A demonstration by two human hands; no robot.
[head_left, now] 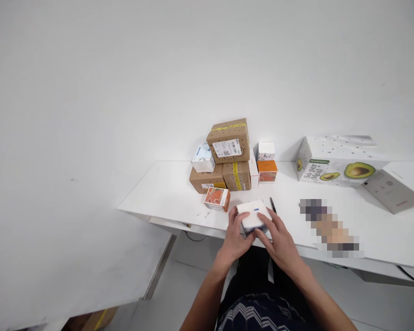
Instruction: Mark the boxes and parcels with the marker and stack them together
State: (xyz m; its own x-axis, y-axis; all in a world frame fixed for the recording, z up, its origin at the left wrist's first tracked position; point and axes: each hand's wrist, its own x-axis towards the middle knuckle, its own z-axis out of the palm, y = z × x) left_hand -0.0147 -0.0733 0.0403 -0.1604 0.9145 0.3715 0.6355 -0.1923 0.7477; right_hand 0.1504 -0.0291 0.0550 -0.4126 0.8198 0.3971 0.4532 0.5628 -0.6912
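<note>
A small white box point(253, 213) with a tiny blue mark on top rests at the near edge of the white table point(165, 193). My left hand point(235, 236) grips its left side with curled fingers. My right hand point(278, 234) clasps its right side and front corner. An orange-and-white carton point(217, 198) lies just left of the box. A thin black pen point(272, 204) lies on the table just behind my right hand.
A stack of brown parcels point(228, 156) with labels and yellow tape stands behind, with small white and orange boxes point(267, 168) beside it. A large avocado-printed box point(338, 163) and a grey flat packet point(393, 189) lie at the right. A blurred patch point(329, 227) sits on the table.
</note>
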